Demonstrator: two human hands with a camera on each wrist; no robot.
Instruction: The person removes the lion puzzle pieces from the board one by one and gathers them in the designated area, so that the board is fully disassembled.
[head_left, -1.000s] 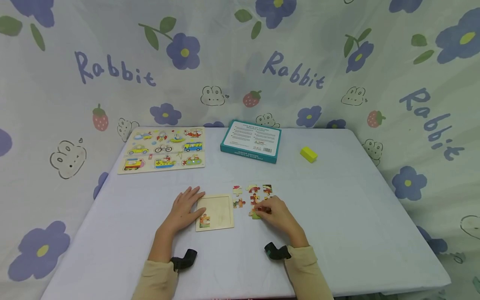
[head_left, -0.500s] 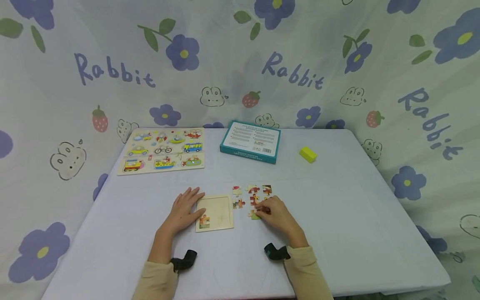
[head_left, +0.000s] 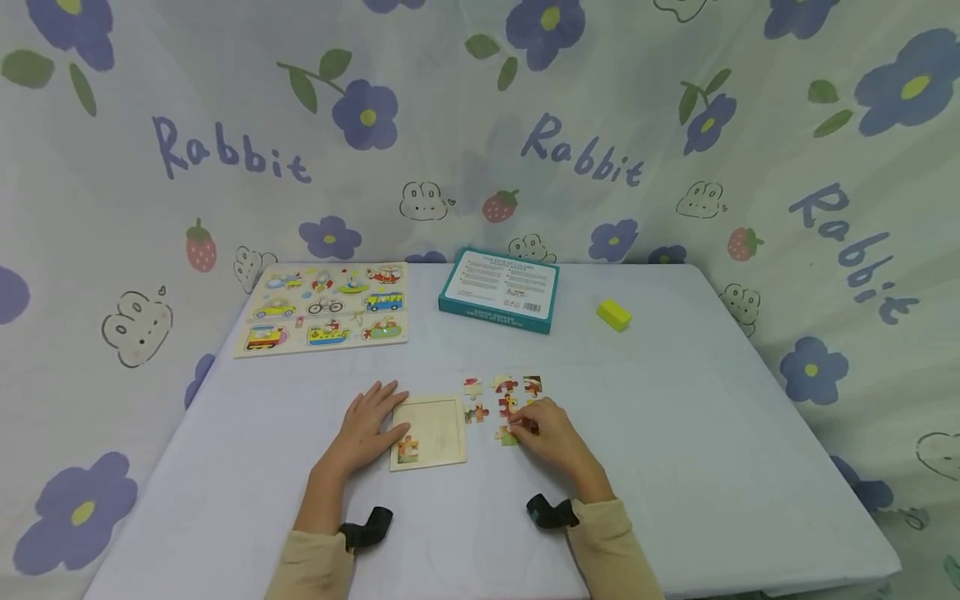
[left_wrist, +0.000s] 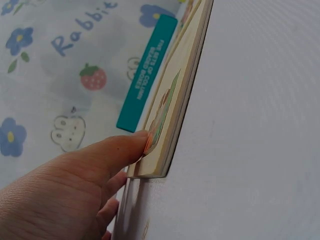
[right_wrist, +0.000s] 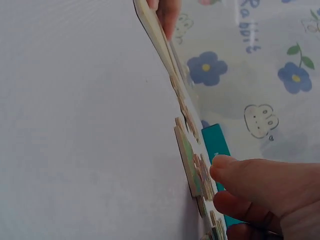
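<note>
My left hand rests at the left side of a square wooden puzzle tray, its fingers spread. In the left wrist view the thumb lies on the tray's edge, touching a jigsaw piece fitted in the near left corner. My right hand is over loose jigsaw pieces right of the tray, with thumb and fingers bent loosely. In the right wrist view a gap shows between thumb and forefinger, beside a green-topped piece; nothing is seen held. The hand hides some pieces.
At the back left lies a vehicle puzzle board. A teal box stands behind the loose pieces, with a yellow block to its right. A white cloth covers the table; a printed curtain hangs behind.
The head view has tilted slightly, so everything sits a little lower in it. My right fingers have shifted slightly over the near pieces; the left hand stays on the tray.
</note>
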